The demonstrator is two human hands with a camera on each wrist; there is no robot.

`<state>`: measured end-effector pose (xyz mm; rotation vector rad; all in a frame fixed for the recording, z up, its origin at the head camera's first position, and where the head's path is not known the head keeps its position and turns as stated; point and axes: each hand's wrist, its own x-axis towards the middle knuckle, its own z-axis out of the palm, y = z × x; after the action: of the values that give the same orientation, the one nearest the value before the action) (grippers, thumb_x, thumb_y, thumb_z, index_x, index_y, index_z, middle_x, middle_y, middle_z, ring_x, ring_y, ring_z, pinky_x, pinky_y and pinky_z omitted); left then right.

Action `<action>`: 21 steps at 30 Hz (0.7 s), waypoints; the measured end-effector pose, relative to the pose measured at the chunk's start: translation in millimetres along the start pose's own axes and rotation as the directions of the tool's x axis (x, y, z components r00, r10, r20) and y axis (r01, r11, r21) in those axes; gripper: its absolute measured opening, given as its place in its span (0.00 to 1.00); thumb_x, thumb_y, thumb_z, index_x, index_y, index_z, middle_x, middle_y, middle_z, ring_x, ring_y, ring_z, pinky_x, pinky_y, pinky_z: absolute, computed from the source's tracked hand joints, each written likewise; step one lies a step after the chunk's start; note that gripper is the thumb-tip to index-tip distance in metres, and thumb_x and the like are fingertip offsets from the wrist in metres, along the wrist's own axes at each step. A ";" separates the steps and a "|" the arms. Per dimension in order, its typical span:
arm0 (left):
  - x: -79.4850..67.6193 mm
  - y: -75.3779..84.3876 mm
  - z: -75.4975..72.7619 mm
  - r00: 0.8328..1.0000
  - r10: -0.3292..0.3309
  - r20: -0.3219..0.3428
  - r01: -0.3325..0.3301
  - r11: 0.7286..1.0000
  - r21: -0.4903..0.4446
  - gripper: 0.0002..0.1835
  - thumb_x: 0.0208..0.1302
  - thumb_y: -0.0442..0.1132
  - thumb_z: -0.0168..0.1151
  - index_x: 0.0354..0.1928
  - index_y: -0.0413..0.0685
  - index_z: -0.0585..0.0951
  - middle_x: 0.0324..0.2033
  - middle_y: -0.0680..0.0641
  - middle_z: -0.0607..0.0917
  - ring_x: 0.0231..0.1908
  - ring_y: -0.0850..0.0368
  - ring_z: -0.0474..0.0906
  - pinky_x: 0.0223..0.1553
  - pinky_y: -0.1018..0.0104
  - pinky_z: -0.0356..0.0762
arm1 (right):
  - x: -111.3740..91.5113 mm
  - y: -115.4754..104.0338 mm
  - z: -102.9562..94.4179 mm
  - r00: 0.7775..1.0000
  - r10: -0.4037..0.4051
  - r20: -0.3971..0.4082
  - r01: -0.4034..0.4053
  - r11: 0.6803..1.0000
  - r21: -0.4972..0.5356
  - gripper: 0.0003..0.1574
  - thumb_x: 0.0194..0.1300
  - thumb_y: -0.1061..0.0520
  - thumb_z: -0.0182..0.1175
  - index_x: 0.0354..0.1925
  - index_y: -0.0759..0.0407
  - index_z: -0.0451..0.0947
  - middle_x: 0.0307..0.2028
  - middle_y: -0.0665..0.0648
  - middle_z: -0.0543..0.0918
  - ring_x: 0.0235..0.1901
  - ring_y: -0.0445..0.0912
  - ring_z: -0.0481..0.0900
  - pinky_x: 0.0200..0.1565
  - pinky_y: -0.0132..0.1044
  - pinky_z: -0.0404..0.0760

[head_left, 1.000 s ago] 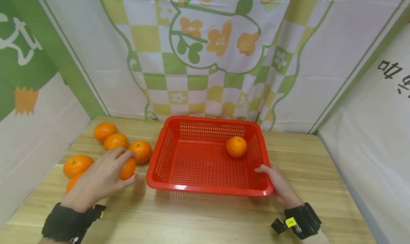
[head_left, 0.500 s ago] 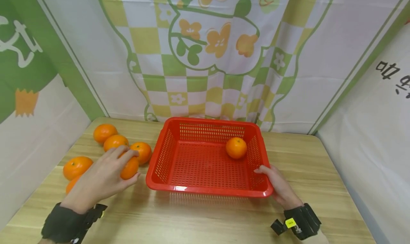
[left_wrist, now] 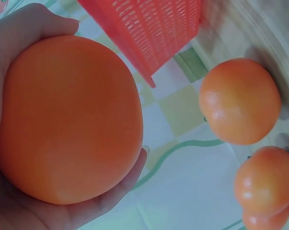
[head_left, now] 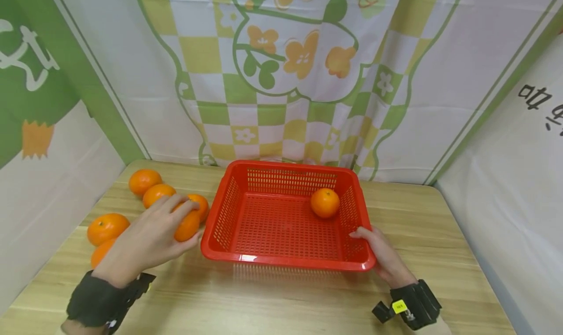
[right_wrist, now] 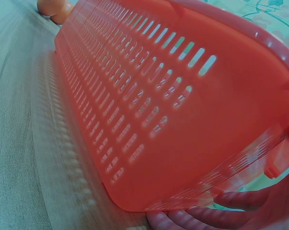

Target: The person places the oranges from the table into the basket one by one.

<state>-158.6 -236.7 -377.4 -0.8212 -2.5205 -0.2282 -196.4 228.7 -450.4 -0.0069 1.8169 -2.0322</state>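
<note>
My left hand (head_left: pixel 151 240) grips an orange (head_left: pixel 188 226), thumb on one side and fingers on the other. In the left wrist view that same orange (left_wrist: pixel 70 120) fills the hand, apart from the other fruit. To its right stands a red plastic basket (head_left: pixel 281 262) with slotted walls. One orange (head_left: pixel 325 202) lies inside, near the basket's right wall. My right hand (head_left: pixel 386 257) holds the basket's right rim with the thumb over the edge. In the right wrist view, fingers (right_wrist: pixel 221 218) curl beneath that end, partly cut off by the frame.
Several loose oranges lie left of the basket: three behind the left hand, including one (head_left: pixel 145 181) at the back, and two beside its wrist, one (head_left: pixel 107 229) plainly visible. A patterned curtain (head_left: pixel 281 115) hangs behind the wooden table (head_left: pixel 308 305); fabric walls stand at both sides.
My left hand has moved a little to the right with the held orange, closer to the basket's left rim. The right hand and basket have stayed in place.
</note>
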 end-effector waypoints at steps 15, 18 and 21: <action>19.3 10.6 0.0 0.999 0.042 0.005 -0.042 0.999 -0.016 0.27 0.44 0.47 0.67 0.47 0.42 0.76 0.42 0.43 0.76 0.43 0.45 0.71 0.42 0.46 0.77 | -0.7 -0.3 -0.2 1.000 -0.001 -0.018 0.001 1.000 -0.023 0.32 0.66 0.59 0.49 0.66 0.64 0.55 0.60 0.73 0.66 0.53 0.65 0.70 0.47 0.50 0.78; 22.3 12.0 1.2 0.999 0.047 0.004 -0.047 0.999 -0.009 0.27 0.44 0.47 0.67 0.47 0.42 0.76 0.42 0.42 0.76 0.42 0.43 0.71 0.42 0.46 0.77 | -0.5 -0.4 -0.2 1.000 -0.001 -0.014 0.001 1.000 -0.016 0.32 0.66 0.59 0.48 0.66 0.63 0.55 0.60 0.72 0.65 0.53 0.65 0.70 0.48 0.51 0.78; 26.3 14.1 4.1 0.999 0.054 0.006 -0.054 0.999 -0.005 0.27 0.44 0.48 0.66 0.47 0.41 0.76 0.42 0.41 0.76 0.41 0.42 0.71 0.41 0.45 0.77 | 0.0 -0.4 -0.9 1.000 -0.004 -0.002 0.004 1.000 -0.008 0.31 0.67 0.59 0.48 0.66 0.63 0.54 0.61 0.73 0.65 0.53 0.65 0.69 0.48 0.51 0.78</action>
<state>-170.4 -210.6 -368.0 -0.8921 -2.5009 -0.2147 -196.8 229.5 -450.1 -0.0107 1.8278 -2.0285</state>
